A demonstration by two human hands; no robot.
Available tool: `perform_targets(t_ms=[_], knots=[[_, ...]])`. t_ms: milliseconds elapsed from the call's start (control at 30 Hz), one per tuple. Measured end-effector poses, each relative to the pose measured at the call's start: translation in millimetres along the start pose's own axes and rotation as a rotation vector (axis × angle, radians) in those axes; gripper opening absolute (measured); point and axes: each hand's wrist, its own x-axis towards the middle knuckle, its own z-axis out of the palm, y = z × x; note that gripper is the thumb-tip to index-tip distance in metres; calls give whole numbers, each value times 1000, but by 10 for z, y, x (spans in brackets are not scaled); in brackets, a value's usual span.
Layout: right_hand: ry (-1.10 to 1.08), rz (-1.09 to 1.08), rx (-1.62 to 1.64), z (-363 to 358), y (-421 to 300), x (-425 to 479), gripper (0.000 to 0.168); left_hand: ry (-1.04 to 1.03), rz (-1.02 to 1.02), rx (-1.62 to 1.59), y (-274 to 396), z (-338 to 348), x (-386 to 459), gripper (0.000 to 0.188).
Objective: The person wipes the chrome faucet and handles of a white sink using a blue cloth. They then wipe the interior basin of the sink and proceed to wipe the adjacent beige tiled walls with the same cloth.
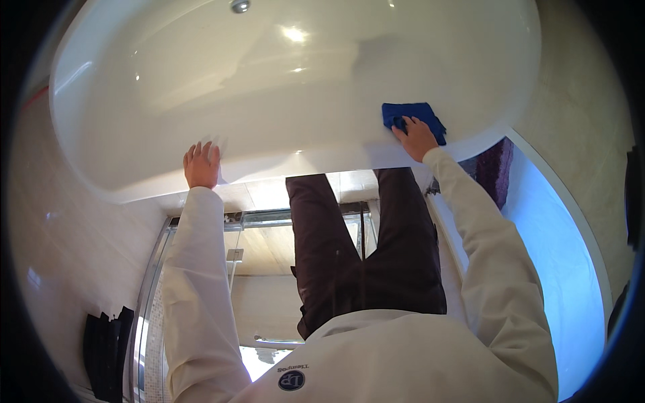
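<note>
A large white bathtub (282,116) spans the upper part of the view in front of me. My right hand (419,140) presses a folded dark blue cloth (414,112) against the tub's inner wall, near the right end of the close side. Part of the cloth bunches between thumb and fingers. Resting over the tub's near rim on the left, my left hand (201,165) has its fingers apart and holds nothing. Both arms reach forward in white sleeves.
A round metal fitting (241,6) sits at the tub's far side. Glass shower panels with a metal frame (267,217) stand behind my legs. Black cloth (107,352) hangs at the lower left. On the right, a pale door frame (564,191) borders a bluish area and a dark purple mat (495,169).
</note>
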Motion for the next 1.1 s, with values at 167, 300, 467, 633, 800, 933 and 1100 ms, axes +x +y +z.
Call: perform_targets(t_ms=[167, 300, 467, 633, 800, 933, 1100], knots=[[-42, 72, 91, -209, -647, 110, 55, 156, -26, -94, -426, -247, 67, 39], [-277, 110, -30, -443, -1540, 444, 43, 359, -94, -76, -1182, -134, 148, 36], [-365, -123, -73, 292, -2171, 1397, 52, 439, -374, -158, -2280, -137, 362, 46], [-358, -371, -13, -69, -4231, 2239, 53, 500, -756, -96, -3719, -200, 564, 76], [-454, -193, 546, -325, -6168, 3052, 53, 570, -809, -291, -3778, -234, 752, 88], [-760, -94, 1458, -400, -7783, 3665, 65, 634, -799, -411, -3919, -299, 652, 79], [-411, -60, 1676, -992, -9302, 4602, 56, 567, -816, -512, -4011, -306, 688, 61]])
